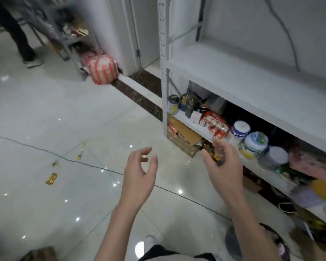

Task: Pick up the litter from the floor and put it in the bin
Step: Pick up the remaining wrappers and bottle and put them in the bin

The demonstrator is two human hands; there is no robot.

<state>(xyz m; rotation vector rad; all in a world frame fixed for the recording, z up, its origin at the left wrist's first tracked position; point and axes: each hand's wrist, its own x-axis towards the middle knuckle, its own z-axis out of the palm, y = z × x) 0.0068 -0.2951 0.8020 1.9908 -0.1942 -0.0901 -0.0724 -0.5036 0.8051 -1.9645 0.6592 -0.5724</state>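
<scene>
Litter lies on the glossy white floor at the left: a crumpled gold wrapper, a long yellow-and-white strip and a small scrap. My left hand hovers above the floor with its fingers spread and holds nothing. To its right, my right hand pinches a dark and yellow wrapper between thumb and fingers, near the low shelf. A round grey bin with a dark inside shows at the bottom right, partly hidden by my right forearm.
A white metal shelf unit stands on the right, its lower shelves packed with jars and packets. A cardboard box sits beneath it. A thin cable crosses the floor. A striped bag and another person's legs are far left.
</scene>
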